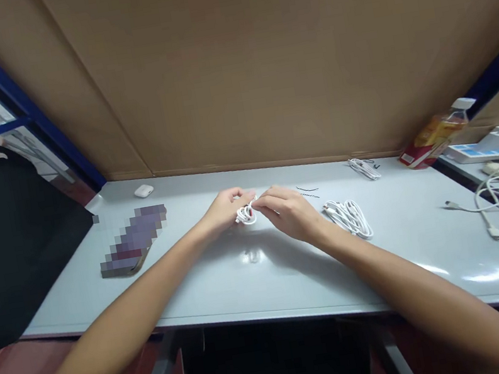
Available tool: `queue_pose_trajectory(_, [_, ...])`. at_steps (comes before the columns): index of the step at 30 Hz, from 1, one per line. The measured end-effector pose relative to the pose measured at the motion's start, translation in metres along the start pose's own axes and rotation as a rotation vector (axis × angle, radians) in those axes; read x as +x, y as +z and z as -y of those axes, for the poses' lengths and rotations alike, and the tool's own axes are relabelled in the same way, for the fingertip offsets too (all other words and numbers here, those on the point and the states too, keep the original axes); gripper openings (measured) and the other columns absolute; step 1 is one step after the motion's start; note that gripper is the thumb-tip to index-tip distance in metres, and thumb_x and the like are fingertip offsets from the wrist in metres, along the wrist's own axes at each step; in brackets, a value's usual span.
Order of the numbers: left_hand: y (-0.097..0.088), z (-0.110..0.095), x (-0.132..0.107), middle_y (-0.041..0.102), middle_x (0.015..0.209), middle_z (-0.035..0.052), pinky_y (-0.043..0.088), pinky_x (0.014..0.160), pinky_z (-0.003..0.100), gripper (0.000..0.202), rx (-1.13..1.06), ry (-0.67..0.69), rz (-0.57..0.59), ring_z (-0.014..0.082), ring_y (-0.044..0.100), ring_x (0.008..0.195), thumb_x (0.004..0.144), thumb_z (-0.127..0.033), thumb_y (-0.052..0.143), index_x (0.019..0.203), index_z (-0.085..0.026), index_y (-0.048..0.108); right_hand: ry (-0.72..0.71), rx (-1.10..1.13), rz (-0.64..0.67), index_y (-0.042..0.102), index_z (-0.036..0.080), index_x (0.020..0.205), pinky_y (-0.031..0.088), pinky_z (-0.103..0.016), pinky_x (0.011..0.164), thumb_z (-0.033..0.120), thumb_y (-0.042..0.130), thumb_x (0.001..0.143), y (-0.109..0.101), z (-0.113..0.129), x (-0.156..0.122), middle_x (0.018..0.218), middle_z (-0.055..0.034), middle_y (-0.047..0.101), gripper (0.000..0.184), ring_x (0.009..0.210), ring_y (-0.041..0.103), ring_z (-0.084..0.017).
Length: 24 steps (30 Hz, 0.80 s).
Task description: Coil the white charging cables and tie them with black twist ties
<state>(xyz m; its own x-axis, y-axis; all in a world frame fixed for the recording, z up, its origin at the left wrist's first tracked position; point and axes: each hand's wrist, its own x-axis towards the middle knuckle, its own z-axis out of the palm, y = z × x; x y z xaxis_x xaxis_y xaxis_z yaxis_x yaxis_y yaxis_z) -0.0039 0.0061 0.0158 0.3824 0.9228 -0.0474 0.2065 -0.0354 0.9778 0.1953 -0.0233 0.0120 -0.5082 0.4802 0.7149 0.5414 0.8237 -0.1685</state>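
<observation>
Both my hands meet over the middle of a pale grey table point(264, 274). My left hand point(225, 210) and my right hand point(289, 211) are each closed on a small coiled white cable point(246, 213) held between them, just above the tabletop. A second white cable bundle point(349, 217) lies on the table right beside my right wrist. A third, smaller white bundle point(364, 168) lies farther back to the right. Thin dark ties point(307, 189) lie just behind my right hand.
A pixelated dark flat object point(134, 241) lies at the left, a white earbud case point(143, 190) behind it. A bottle point(436, 133) lies on its side at the far right, with a loose white charging cable point(483, 208) nearby. A brown cardboard wall point(257, 58) backs the table.
</observation>
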Motion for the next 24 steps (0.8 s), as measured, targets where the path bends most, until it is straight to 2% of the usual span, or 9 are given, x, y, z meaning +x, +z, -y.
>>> queue_pose_trajectory(4, [-0.001, 0.003, 0.001, 0.053, 0.057, 0.0001, 0.03, 0.043, 0.022, 0.03, 0.039, -0.041, 0.118, 0.0106, 0.047, 0.047, 0.087, -0.04, 0.06, 0.068, -0.018, 0.056, 0.028, 0.026, -0.01, 0.074, 0.021, 0.1, 0.051, -0.031, 0.072, 0.02, 0.052, 0.103, -0.006, 0.004, 0.005, 0.086, -0.0063, 0.074, 0.023, 0.077, 0.064, -0.019])
queue_pose_trajectory(7, [0.003, 0.005, -0.002, 0.05, 0.053, -0.0006, 0.031, 0.042, 0.021, 0.021, 0.007, -0.112, 0.194, 0.0095, 0.043, 0.044, 0.083, -0.029, 0.056, 0.066, -0.018, 0.058, 0.071, 0.083, -0.009, 0.074, 0.022, 0.098, 0.052, -0.03, 0.073, 0.017, 0.054, 0.101, -0.01, 0.003, 0.007, 0.087, -0.0047, 0.075, 0.021, 0.079, 0.066, -0.018])
queue_pose_trajectory(12, [0.009, 0.001, -0.007, 0.046, 0.052, -0.0007, 0.028, 0.041, 0.02, 0.027, -0.201, -0.253, 0.282, 0.0088, 0.04, 0.043, 0.084, -0.029, 0.053, 0.059, -0.019, 0.047, 0.075, 0.012, -0.021, 0.073, 0.021, 0.093, 0.051, -0.03, 0.072, 0.017, 0.054, 0.1, -0.009, -0.011, 0.005, 0.084, -0.0047, 0.073, 0.021, 0.079, 0.065, -0.019])
queue_pose_trajectory(14, [0.009, -0.001, -0.006, 0.047, 0.055, 0.0008, 0.031, 0.042, 0.021, 0.031, -0.271, -0.237, 0.296, 0.0095, 0.041, 0.046, 0.084, -0.032, 0.049, 0.057, -0.019, 0.043, 0.07, -0.033, -0.001, 0.073, 0.021, 0.091, 0.049, -0.031, 0.072, 0.018, 0.053, 0.101, -0.006, -0.018, 0.003, 0.082, -0.0058, 0.073, 0.022, 0.078, 0.063, -0.02])
queue_pose_trajectory(16, [0.01, -0.001, -0.004, 0.049, 0.059, 0.0023, 0.036, 0.047, 0.022, 0.032, -0.275, -0.131, 0.246, 0.0112, 0.046, 0.053, 0.083, -0.033, 0.047, 0.055, -0.019, 0.042, 0.085, -0.052, 0.017, 0.073, 0.02, 0.09, 0.049, -0.032, 0.072, 0.018, 0.052, 0.101, -0.004, -0.021, 0.001, 0.082, -0.0065, 0.072, 0.024, 0.077, 0.062, -0.02])
queue_pose_trajectory(19, [0.012, 0.002, 0.001, 0.06, 0.078, 0.0042, 0.047, 0.06, 0.024, 0.024, -0.168, 0.051, 0.095, 0.015, 0.057, 0.073, 0.083, -0.034, 0.056, 0.066, -0.017, 0.053, 0.137, -0.041, 0.035, 0.073, 0.021, 0.09, 0.048, -0.031, 0.073, 0.017, 0.053, 0.1, -0.001, -0.021, -0.001, 0.082, -0.0061, 0.072, 0.023, 0.078, 0.062, -0.02])
queue_pose_trajectory(21, [0.013, 0.004, 0.002, 0.064, 0.089, 0.005, 0.051, 0.068, 0.028, 0.024, -0.116, 0.079, 0.058, 0.0169, 0.062, 0.082, 0.084, -0.038, 0.067, 0.078, -0.017, 0.055, 0.177, -0.025, 0.042, 0.073, 0.02, 0.089, 0.047, -0.03, 0.072, 0.015, 0.054, 0.098, 0.0, -0.02, -0.002, 0.082, -0.0056, 0.073, 0.022, 0.077, 0.063, -0.019])
queue_pose_trajectory(24, [0.015, 0.007, 0.0, 0.066, 0.087, 0.0038, 0.051, 0.068, 0.031, 0.038, -0.15, 0.055, 0.079, 0.0161, 0.064, 0.076, 0.084, -0.048, 0.074, 0.084, -0.019, 0.049, 0.212, -0.024, 0.052, 0.072, 0.02, 0.089, 0.046, -0.03, 0.071, 0.015, 0.054, 0.098, 0.001, -0.022, -0.004, 0.083, -0.0059, 0.073, 0.021, 0.078, 0.063, -0.02])
